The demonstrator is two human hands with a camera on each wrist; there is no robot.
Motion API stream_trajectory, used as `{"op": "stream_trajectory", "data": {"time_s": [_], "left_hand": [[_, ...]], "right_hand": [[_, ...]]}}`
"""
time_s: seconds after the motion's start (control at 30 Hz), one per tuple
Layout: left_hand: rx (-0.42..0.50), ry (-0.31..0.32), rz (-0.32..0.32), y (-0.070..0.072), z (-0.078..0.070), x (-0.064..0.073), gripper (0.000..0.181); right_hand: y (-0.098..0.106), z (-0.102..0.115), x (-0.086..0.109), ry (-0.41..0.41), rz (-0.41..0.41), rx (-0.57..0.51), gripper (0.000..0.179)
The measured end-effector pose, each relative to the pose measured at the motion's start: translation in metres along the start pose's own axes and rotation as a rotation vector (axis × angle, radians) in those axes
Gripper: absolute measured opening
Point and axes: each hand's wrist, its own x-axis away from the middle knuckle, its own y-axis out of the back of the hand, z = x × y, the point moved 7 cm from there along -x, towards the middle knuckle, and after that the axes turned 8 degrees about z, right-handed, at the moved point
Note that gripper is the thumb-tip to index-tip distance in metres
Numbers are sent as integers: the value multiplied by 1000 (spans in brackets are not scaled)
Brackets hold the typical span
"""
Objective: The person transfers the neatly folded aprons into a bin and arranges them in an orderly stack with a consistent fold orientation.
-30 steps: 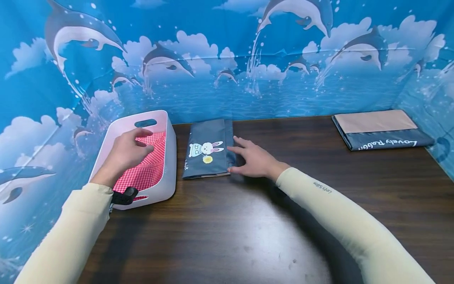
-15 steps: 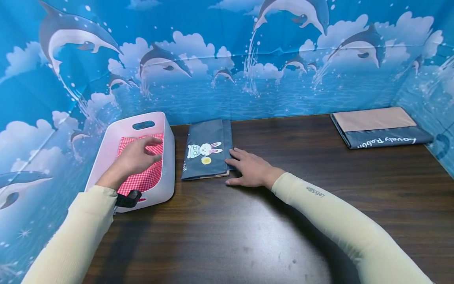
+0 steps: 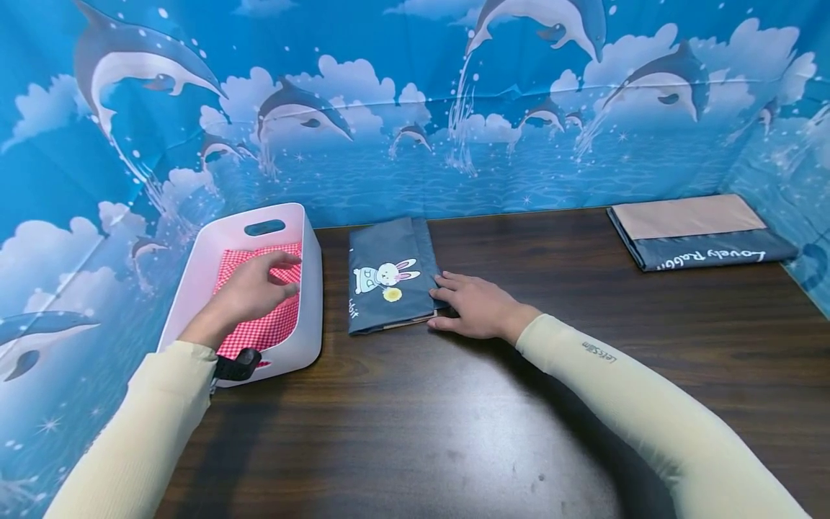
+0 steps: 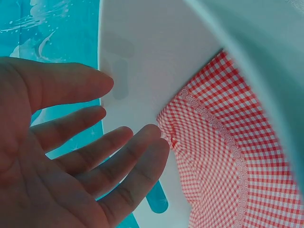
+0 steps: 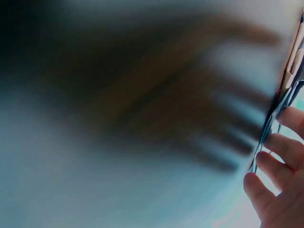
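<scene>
My left hand (image 3: 253,288) hovers in the mouth of a white plastic basket (image 3: 312,303). In the left wrist view its fingers are spread loosely and hold nothing. Red-and-white gingham fabric (image 4: 213,137) with a lace-like trim lies inside the basket. To the basket's right, a folded dark grey fabric piece (image 3: 385,245) with a rabbit print lies flat on the table. My right hand (image 3: 478,306) rests at its right edge, palm down. The right wrist view shows spread, fairly straight fingertips touching the layered edge (image 5: 271,116); the thumb is out of sight there.
A second folded piece (image 3: 687,220), beige and dark grey with white "Lovely Rabbit" lettering, lies at the far right of the dark wooden table (image 3: 389,418). A blue dolphin-print curtain (image 3: 363,166) hangs along the back and left side.
My right hand has come down to the rabbit-print piece's edge, and the piece has slid slightly right with it. My left hand has shifted a little right over the basket.
</scene>
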Motion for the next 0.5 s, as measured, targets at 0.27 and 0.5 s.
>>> {"op": "stream_trajectory", "data": {"time_s": [0.27, 0.5], "left_hand": [[2, 4, 6, 2, -1, 0, 59], [-16, -11, 6, -2, -3, -3, 59]], "right_hand": [[0, -23, 33, -44, -3, -28, 82], [17, -14, 28, -49, 6, 0, 86]]}}
